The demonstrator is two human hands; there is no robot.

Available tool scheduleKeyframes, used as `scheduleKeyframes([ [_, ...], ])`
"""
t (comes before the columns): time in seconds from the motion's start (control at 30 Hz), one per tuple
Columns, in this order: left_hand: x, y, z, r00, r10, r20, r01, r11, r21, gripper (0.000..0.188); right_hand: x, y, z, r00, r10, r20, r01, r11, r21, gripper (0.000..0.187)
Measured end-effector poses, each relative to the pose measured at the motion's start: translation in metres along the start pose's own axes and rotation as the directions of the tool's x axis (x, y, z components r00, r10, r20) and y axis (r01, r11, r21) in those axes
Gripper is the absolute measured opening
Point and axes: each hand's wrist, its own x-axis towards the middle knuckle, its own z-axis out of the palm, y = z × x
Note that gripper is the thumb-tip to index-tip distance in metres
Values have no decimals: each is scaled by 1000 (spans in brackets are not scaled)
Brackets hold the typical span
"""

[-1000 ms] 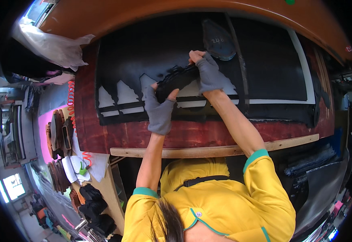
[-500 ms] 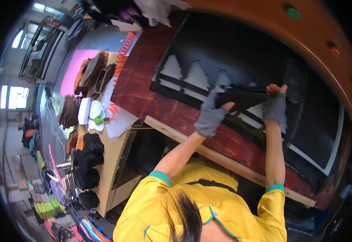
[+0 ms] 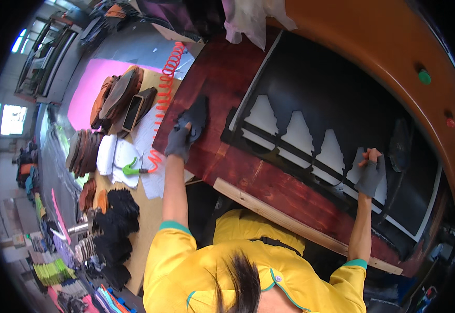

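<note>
Just beyond the grey-gloved left grip [image 3: 179,142], clamped on it, flat black cut-out material [image 3: 198,112] lies over the red wooden bench [image 3: 211,73]. Leftward from the curled right grip [image 3: 369,172], whose closure cannot be told, four pale jagged gaps [image 3: 298,133] look done; the wide black sheet [image 3: 331,94] beyond seems uncut.

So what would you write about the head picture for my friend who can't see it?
A person's gloved left hand touches a dark piece on a red board. Their right hand is over a black sheet with pale pointed shapes. A curly red hose and brown stacks are off to the left.
</note>
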Motion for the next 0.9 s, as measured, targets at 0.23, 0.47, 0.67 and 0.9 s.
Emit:
scheduleKeyframes([
  [0.23,-23,2,-27,477,854,208,-234,-104,967,38,38,-24,-34,817,-575,-53,142,289,-947,63],
  [0.47,-62,12,82,564,659,498,-772,206,602,36,109,-36,-67,974,105,-201,-225,340,-913,106],
  [0.67,-80,4,148,471,640,608,-784,-13,621,32,103,-38,-73,982,64,-176,-188,331,-925,104],
  [0.9,-91,-12,133,377,727,573,-796,-62,602,24,71,-38,-92,989,74,-126,-144,385,-911,100],
])
